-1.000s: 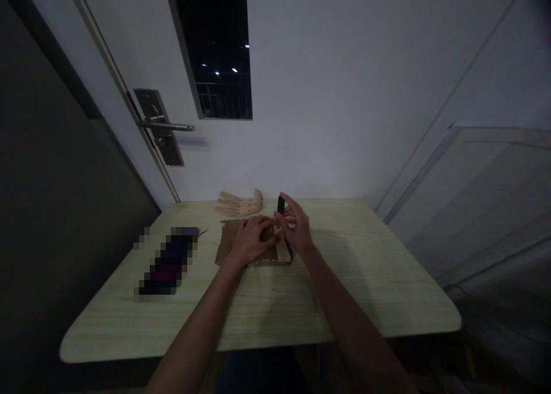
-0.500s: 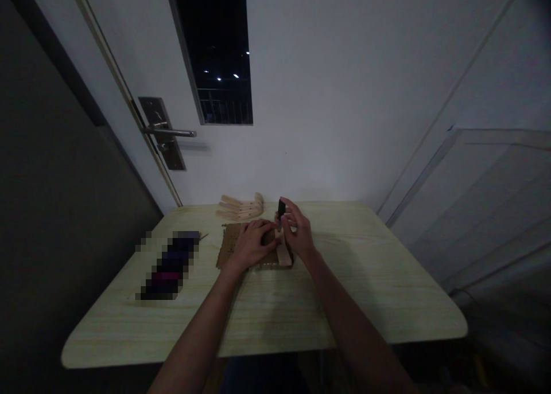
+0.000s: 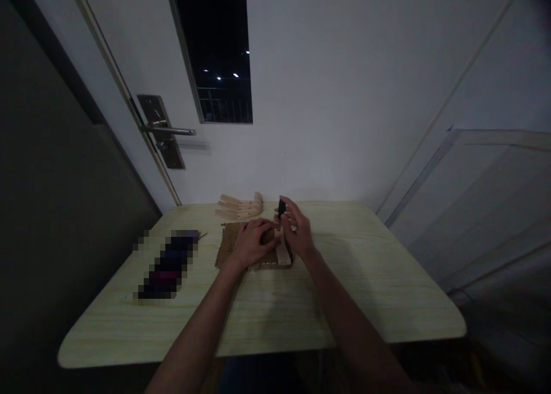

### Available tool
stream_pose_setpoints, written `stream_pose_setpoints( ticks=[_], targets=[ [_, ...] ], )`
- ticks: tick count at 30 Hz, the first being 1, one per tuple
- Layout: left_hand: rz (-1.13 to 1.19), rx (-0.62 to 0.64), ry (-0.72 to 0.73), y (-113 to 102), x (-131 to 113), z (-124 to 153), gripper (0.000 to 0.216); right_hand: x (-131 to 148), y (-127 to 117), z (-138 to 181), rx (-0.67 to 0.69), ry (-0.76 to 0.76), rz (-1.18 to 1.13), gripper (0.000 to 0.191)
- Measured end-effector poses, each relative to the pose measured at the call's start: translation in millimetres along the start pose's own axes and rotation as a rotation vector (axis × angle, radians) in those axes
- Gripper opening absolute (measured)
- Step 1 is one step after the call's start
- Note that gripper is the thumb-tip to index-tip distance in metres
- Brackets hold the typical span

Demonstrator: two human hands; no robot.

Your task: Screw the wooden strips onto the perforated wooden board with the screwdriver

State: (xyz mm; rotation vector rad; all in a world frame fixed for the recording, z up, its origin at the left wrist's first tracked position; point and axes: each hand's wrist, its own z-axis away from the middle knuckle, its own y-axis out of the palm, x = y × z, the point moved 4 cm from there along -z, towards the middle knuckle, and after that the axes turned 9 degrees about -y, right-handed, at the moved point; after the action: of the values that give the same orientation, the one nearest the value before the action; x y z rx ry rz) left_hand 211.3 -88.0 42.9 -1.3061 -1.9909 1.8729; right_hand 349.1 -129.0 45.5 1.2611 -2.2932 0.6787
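My right hand (image 3: 298, 233) is closed around an upright black-handled screwdriver (image 3: 282, 206), its lower end at the far part of a pale wooden strip (image 3: 283, 254). The tip itself is too small to make out. From the left, my left hand (image 3: 253, 242) lies low over a piece of brown cardboard (image 3: 227, 246), with its thumb and forefinger at the wooden strip, steadying it. Under the strip is the cardboard. Just beyond it, a wooden hand-shaped piece (image 3: 241, 206) with several slatted fingers and small dark dots lies by the table's back edge.
A pale wood-grain table (image 3: 370, 302) stands against a white door with a metal handle (image 3: 172, 131) and a dark window (image 3: 224, 55). On the table's left lies a dark, pixelated object (image 3: 170, 265), with a thin stick-like thing (image 3: 203, 235) by its upper end.
The view has shifted very slightly. Both hands stay in place, with the screwdriver upright at the wooden strip; the right fingers have barely moved on its handle.
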Motion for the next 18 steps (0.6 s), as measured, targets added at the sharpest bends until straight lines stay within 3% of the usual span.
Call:
stream_pose_setpoints(
  ticks=[11,18],
  targets=[
    [-0.007,-0.005,0.022,2.6,1.6,-0.9,0.039,-8.3,-1.5,0.5,-0.126,0.036,0.071,0.045],
    [-0.005,0.013,0.006,2.0,0.0,-1.4,0.041,1.4,-4.3,-0.3,-0.006,0.028,-0.051,0.044]
  ],
)
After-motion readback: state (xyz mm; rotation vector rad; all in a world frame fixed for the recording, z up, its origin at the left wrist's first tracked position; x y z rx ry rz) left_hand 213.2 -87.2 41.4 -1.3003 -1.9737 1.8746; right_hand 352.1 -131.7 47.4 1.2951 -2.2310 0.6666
